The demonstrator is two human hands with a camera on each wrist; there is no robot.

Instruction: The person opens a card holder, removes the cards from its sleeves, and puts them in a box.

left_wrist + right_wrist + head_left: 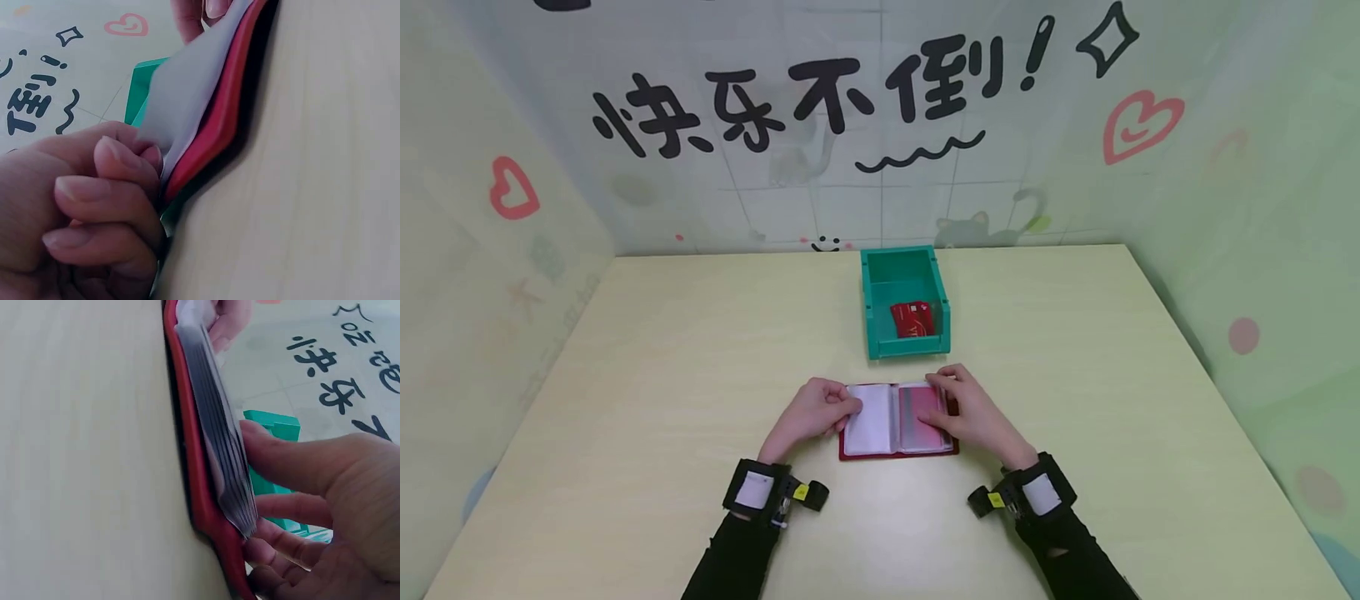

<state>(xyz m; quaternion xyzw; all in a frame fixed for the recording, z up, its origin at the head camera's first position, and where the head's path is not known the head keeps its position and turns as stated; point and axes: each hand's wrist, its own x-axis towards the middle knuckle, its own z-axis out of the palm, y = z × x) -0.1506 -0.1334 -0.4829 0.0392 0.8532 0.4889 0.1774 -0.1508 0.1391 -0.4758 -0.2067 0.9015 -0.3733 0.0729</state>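
Head view: the left hand [820,407] pinches the left page of an open red-covered booklet [872,429]; the right hand [976,414] grips its right-hand sleeves, thumb on top. Both forearms angle inward. Beneath lies a pale desk [1075,350]; beyond, a green bin [898,279] holds a red item [913,320] before a printed backdrop [820,212].

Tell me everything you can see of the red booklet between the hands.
The red booklet lies open on the table, on the near side of the green bin. Its smooth-looking cover shows past the edges of thin, plastic-looking leaves. A whitish leaf faces up on the left; on the right, a pink insert with a grey band shows. The left hand pinches the left leaf's edge; the right hand grips the right side, thumb on the leaves.
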